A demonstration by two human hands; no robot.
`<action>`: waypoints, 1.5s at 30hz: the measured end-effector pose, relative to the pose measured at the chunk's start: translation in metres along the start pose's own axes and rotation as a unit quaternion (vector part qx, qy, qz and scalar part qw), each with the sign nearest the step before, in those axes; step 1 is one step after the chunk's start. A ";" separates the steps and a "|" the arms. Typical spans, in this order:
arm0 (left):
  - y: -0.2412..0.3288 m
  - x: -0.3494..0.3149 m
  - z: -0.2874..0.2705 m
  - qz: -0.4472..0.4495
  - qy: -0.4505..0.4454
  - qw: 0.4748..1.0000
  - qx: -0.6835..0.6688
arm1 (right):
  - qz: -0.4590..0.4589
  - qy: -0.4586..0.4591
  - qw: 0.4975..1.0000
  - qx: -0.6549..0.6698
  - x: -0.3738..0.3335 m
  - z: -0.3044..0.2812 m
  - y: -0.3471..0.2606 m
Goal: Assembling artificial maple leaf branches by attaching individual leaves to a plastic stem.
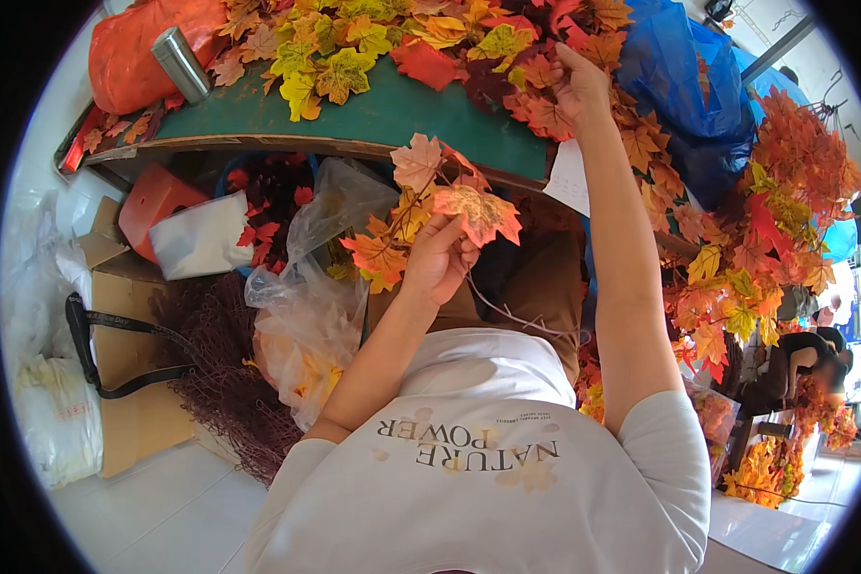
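Observation:
My left hand (438, 260) is closed on a spray of artificial maple leaves (478, 212), orange, yellow and red, held up in front of my lap just off the table's near edge. A thin pale stem (517, 316) trails from below it toward the right. My right arm stretches forward over the table, and my right hand (582, 84) is at the pile of loose artificial maple leaves (430, 33). Its fingers are curled together beside reddish leaves; what lies between them is hard to make out.
The green table (392, 103) has a metal cylinder (182, 65) and a red plastic bag (153, 48) at left, a blue plastic bag (679, 86) at right. Leaf bunches (794, 163) hang at right. Below left are a cardboard box (134, 383) and clear bags (306, 325). Another person (799, 368) works far right.

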State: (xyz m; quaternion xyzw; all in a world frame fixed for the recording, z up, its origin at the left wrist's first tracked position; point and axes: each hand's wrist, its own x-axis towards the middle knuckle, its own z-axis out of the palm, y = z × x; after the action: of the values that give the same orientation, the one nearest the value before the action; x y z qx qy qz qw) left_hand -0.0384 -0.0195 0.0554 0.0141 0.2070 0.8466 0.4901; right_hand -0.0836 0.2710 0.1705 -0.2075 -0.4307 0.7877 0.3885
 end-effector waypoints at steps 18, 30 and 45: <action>-0.002 -0.008 0.001 0.031 0.055 0.993 0.102 | -0.223 -0.107 0.967 0.064 -0.105 0.004 -0.039; -0.019 0.011 -0.028 0.014 -0.084 0.996 0.001 | -0.194 -0.111 0.950 -0.218 -0.297 -0.057 0.080; -0.037 -0.033 0.037 0.093 -0.190 0.977 0.041 | 0.217 -0.073 0.906 0.357 -0.315 -0.063 0.038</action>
State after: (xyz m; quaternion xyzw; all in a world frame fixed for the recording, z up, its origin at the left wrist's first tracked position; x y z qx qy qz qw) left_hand 0.0178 -0.0186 0.0814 0.2139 0.1426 0.8610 0.4388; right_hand 0.1342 0.0425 0.1019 -0.0850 -0.0922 0.9667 0.2232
